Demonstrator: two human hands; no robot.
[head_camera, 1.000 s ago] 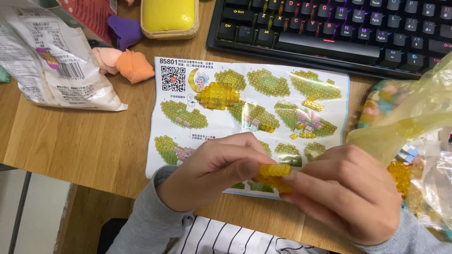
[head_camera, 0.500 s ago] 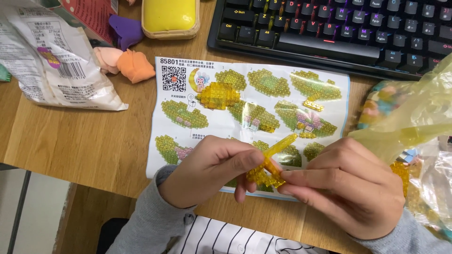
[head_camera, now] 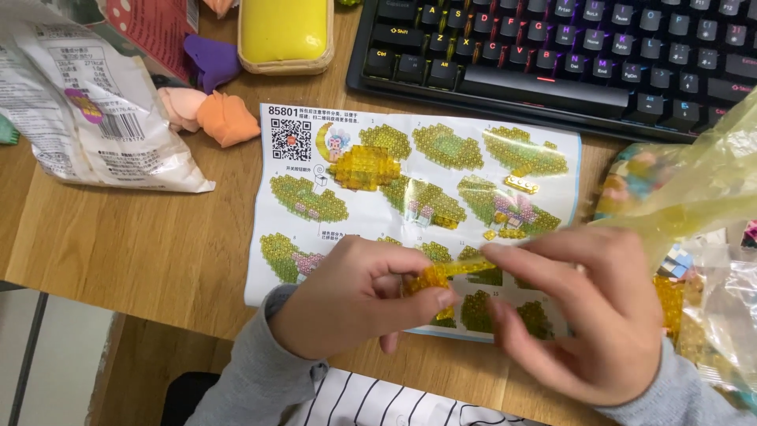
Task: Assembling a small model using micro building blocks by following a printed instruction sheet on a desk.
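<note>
My left hand [head_camera: 351, 296] pinches a small assembly of clear yellow bricks [head_camera: 430, 278] over the lower edge of a printed instruction sheet [head_camera: 418, 185]. My right hand [head_camera: 579, 315] meets it from the right, thumb and forefinger closed on a thin yellow piece [head_camera: 467, 267] joined to that assembly. Both hands hover just above the wooden desk [head_camera: 142, 244]. A built yellow brick cluster [head_camera: 361, 166] lies on the sheet's upper part, and a small loose yellow brick [head_camera: 522, 184] lies further right.
A black keyboard [head_camera: 568, 55] lies at the back. A yellow plastic bag [head_camera: 686, 197] with bricks sits at right. A white snack bag [head_camera: 87, 118], orange and purple clay lumps [head_camera: 225, 118] and a yellow tub [head_camera: 285, 35] sit at back left.
The yellow piece that stuck upward between my hands now lies level, and both hands have shifted slightly around the assembly.
</note>
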